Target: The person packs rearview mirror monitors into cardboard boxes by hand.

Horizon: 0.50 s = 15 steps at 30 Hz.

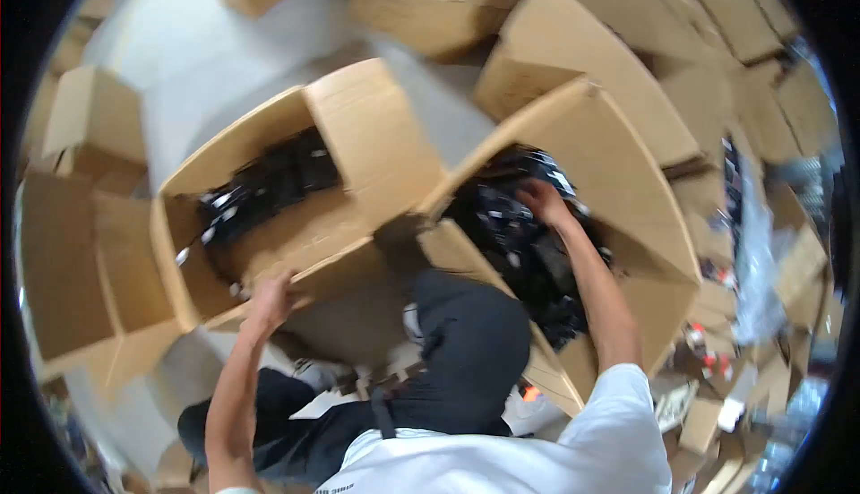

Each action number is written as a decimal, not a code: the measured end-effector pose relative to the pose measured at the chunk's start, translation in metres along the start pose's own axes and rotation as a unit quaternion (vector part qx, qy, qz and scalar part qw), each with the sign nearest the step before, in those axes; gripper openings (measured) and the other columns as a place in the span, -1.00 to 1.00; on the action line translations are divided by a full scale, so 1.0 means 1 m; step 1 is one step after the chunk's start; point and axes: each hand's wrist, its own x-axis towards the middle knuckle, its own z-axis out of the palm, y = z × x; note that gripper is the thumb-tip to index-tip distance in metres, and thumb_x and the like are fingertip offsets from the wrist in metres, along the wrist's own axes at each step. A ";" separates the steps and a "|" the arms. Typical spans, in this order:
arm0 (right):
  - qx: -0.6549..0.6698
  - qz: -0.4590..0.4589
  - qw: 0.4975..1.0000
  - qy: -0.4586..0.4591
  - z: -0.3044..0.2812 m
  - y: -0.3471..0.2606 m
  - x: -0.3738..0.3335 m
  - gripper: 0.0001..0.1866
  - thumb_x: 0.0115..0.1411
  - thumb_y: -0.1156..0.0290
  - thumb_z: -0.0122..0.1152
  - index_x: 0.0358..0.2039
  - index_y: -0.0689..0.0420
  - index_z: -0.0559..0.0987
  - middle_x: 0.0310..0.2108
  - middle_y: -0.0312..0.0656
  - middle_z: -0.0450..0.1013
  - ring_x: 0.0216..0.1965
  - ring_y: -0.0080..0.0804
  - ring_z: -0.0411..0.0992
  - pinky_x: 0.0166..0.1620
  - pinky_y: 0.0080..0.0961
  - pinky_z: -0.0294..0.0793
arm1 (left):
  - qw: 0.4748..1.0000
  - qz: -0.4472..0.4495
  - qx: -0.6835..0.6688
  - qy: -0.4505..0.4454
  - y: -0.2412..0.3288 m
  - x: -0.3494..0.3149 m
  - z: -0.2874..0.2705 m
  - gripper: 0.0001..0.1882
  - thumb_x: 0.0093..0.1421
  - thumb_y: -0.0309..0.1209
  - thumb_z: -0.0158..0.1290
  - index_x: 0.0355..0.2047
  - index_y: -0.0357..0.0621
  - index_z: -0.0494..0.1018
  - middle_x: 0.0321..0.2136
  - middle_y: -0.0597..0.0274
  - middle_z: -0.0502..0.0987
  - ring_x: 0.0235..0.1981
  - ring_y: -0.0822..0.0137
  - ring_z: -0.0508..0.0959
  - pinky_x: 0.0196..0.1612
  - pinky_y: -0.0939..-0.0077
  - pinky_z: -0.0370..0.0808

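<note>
An opened cardboard box [300, 230] stands in front of me on the left, with a row of black plastic packages [273, 180] along its far side. My left hand [271, 300] is closed over this box's near rim. To the right, a second open box [640, 194] holds a heap of shiny black plastic packages [537, 266]. My right hand [542, 200] reaches into it from the near side, fingers curled onto a black package at the top of the heap. The fingertips are partly hidden and slightly blurred.
More open cardboard boxes stand at the far left [90, 252] and behind the right box [582, 55]. Stacked cartons [735, 10] fill the upper right. Clear plastic wrap [757, 261] and loose scraps lie at the right. Grey floor [224, 55] shows beyond the left box.
</note>
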 end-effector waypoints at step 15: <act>0.030 0.018 0.967 0.251 -0.071 0.005 -0.077 -0.56 0.38 0.15 0.11 -0.20 0.39 0.57 -0.32 0.00 0.56 -0.29 -0.30 0.54 -0.10 -0.33 0.51 | 0.960 0.127 -0.019 0.248 0.145 0.001 0.010 -0.60 0.11 -0.45 0.22 -0.03 -0.25 0.47 0.07 -0.10 0.45 0.11 -0.07 0.45 0.15 0.10 0.42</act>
